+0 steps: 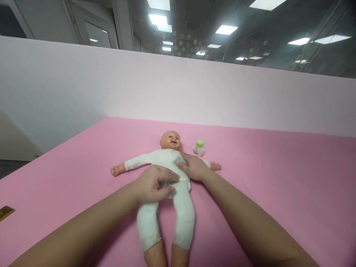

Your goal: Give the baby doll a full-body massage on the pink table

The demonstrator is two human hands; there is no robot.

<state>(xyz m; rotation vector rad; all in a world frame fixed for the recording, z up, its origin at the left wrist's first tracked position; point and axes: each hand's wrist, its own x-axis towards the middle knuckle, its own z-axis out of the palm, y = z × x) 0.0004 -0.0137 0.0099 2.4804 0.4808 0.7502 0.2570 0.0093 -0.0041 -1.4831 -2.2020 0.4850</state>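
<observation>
A baby doll [183, 215] in a white cloth body lies on its back on a pink surface, head away from me and arms spread wide. My left hand [157, 183] rests over its lower belly and hip, fingers loosely bent and thumb apart. On the doll's chest and side, near its armpit, lies my right hand [194, 167], fingers stretched out and thumb apart; it partly hides the doll's arm on that side. Just beyond that hand stands a small clear jar with a green lid [199, 147], upright and untouched.
The pink tabletop [267, 178] runs back to a low white partition [178, 89]. At the far left edge of view lies a small yellow and dark card-like piece [6, 212]. Behind the partition are a door [91, 24] and glass reflecting ceiling lights.
</observation>
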